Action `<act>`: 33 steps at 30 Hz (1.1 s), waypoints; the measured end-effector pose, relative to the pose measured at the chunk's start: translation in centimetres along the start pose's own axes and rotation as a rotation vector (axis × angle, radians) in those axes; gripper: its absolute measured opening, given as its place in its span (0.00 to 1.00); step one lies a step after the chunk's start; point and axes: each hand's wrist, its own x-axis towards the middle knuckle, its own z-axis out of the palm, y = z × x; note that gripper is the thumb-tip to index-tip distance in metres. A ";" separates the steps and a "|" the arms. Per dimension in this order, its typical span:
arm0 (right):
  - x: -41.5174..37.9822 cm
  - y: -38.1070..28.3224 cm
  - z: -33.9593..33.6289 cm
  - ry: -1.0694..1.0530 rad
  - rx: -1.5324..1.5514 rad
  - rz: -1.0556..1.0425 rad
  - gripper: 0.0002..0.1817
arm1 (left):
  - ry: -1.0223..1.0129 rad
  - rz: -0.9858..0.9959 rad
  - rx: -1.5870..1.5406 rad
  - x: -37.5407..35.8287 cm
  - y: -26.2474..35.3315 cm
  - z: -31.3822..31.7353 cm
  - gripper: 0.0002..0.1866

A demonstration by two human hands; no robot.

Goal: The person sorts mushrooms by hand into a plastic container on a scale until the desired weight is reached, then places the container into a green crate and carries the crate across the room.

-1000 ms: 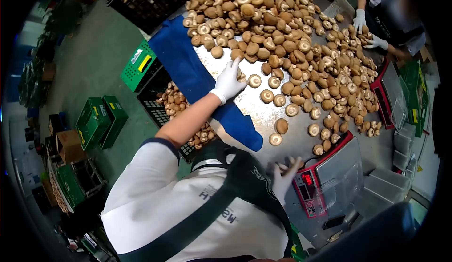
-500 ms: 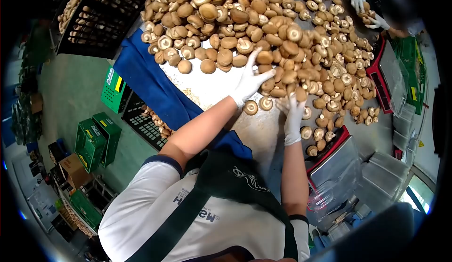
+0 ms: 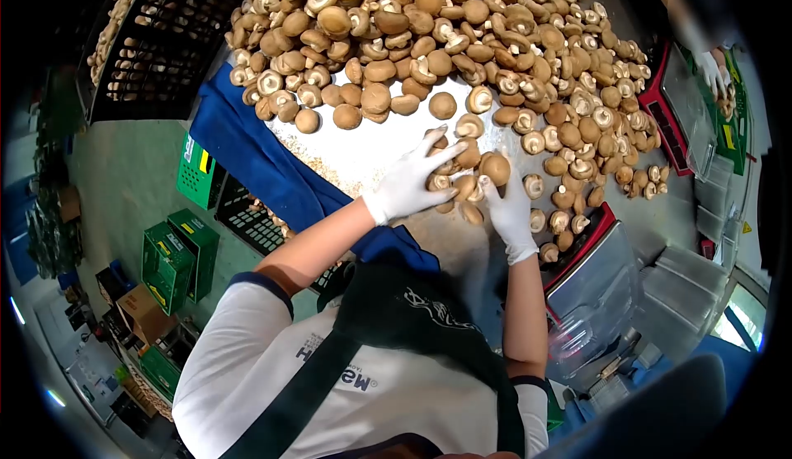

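Brown-capped shiitake mushrooms (image 3: 375, 98) lie in a broad pile across the worktop, some caps up, some stems up. Close to my body, a small cluster of mushrooms (image 3: 468, 155) is cupped between both white-gloved hands. My left hand (image 3: 410, 180) grips the cluster from the left, its fingers bent around several of them. From the right, my right hand (image 3: 511, 214) presses against the same cluster, thumb beside a large round cap (image 3: 495, 169). Parts of the fingertips are hidden behind the mushrooms.
Blue cloth (image 3: 256, 158) drapes over the worktop's left edge. A black crate (image 3: 177, 42) stands upper left, green crates (image 3: 167, 265) on the floor. Red-edged equipment (image 3: 582, 249) and clear plastic trays (image 3: 681, 290) are at right. A co-worker's gloved hand (image 3: 711, 75) holds mushrooms upper right.
Both hands have drawn a cluster of mushrooms toward my body, leaving bare worktop behind it. The co-worker's hands have moved right, away from the pile, with mushrooms.
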 end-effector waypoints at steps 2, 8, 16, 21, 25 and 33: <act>1.1 0.2 -0.7 0.204 -0.118 -0.188 0.28 | 0.049 -0.059 0.043 -1.5 -0.1 -0.1 0.42; 12.3 -4.1 -1.2 0.422 -0.602 -0.412 0.27 | 0.199 -0.096 0.011 -2.1 -1.3 0.4 0.42; -0.1 -2.1 5.6 0.109 -0.484 -0.362 0.27 | 0.282 -0.213 -0.202 -1.4 -2.9 -0.5 0.37; -3.2 -1.9 2.6 0.070 -0.269 -0.435 0.21 | 0.255 -0.226 -0.257 -1.2 -3.6 -0.2 0.35; 1.3 -2.3 -0.9 0.335 -0.286 -0.452 0.12 | 0.276 -0.227 -0.295 -1.3 -4.0 0.1 0.35; 15.5 -1.7 -1.8 0.446 -0.910 -0.231 0.23 | 0.321 -0.240 -0.286 -1.6 -4.5 0.6 0.35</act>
